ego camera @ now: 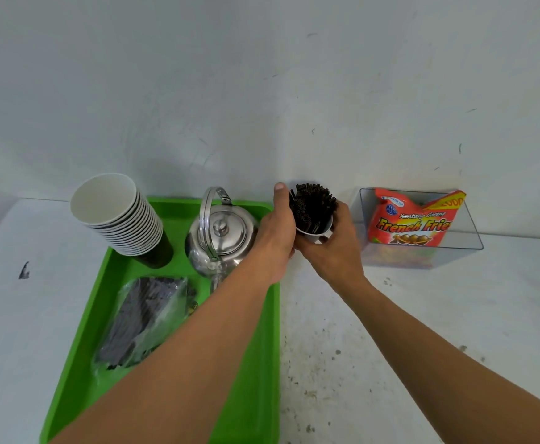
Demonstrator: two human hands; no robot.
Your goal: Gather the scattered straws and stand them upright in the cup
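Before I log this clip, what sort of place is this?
Probably a small drinks stall or serving counter: a stack of paper cups and a steel kettle on a green tray, black straws standing in a cup, and a French Fries snack packet.

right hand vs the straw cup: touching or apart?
Touching. The head view shows the right hand with its fingers curled round the white cup, with no gap between them. The black straws stand in the cup.
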